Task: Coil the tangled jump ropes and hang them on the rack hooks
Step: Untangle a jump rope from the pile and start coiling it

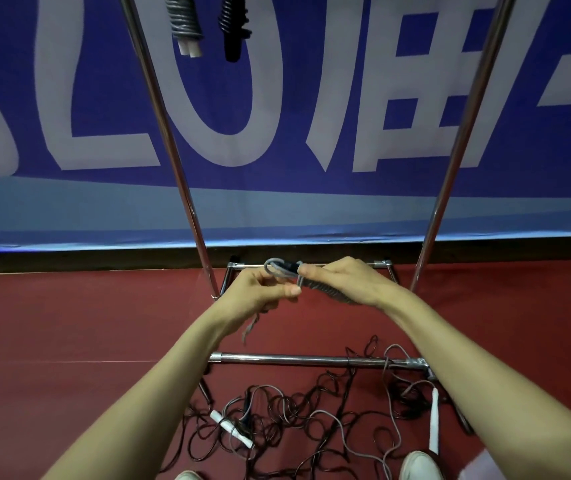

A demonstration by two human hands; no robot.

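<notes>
My right hand [343,282] grips a grey jump rope bundle [325,292], its cord wound tightly around the handles. My left hand [260,289] pinches the cord's loose end beside a small loop [274,265] at the bundle's tip; a short tail dangles below it. Both hands are held between the two posts of a chrome rack [170,133]. Two coiled ropes hang at the top: a grey one with white handles [184,26] and a black one [234,27]. A tangle of dark and grey ropes [298,414] lies on the floor, with white handles [231,428] [434,420] among it.
The rack's lower chrome bar [298,359] crosses just under my forearms, with cords draped over its right end. A blue banner [311,98] stands behind the rack. Red floor [69,323] spreads all around. My shoes [421,465] are at the bottom edge.
</notes>
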